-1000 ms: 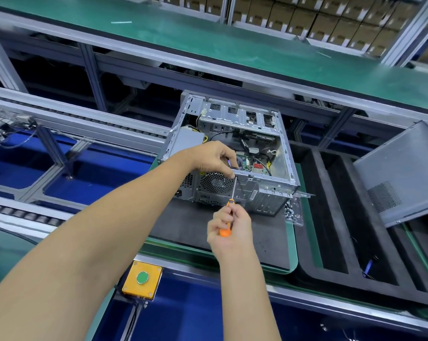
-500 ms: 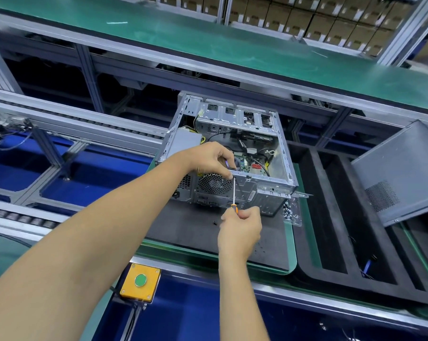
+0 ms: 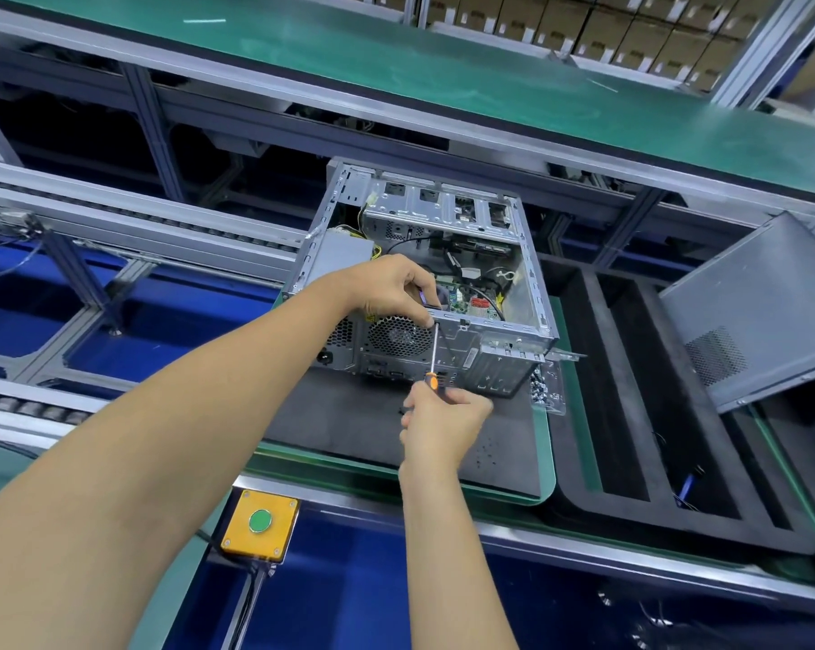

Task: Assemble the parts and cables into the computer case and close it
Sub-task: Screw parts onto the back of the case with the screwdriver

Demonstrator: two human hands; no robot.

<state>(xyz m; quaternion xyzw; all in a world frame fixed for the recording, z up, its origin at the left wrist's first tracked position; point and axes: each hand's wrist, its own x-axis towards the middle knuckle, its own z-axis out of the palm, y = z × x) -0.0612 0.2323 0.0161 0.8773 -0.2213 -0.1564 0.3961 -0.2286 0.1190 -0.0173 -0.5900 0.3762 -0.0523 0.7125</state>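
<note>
An open metal computer case (image 3: 532,293) lies on its side on a black foam mat (image 3: 340,415), with its rear panel and fan grille facing me and its cables and board showing inside. My left hand (image 3: 396,286) rests on the case's near top edge, its fingers curled over the rim by a purple part. My right hand (image 3: 443,415) grips the orange handle of a screwdriver (image 3: 433,354). The screwdriver's shaft points up to the rear panel just below my left fingers. The case's grey side panel (image 3: 748,312) leans at the right.
A small clear bag of screws (image 3: 544,391) lies by the case's right corner. A black foam tray (image 3: 630,415) with long slots sits to the right. A yellow box with a green button (image 3: 260,523) is at the near edge. Conveyor rails run left and behind.
My right hand has moved up towards the case, carrying the screwdriver tip to the rear panel's top edge. My left hand has stayed on the rim.
</note>
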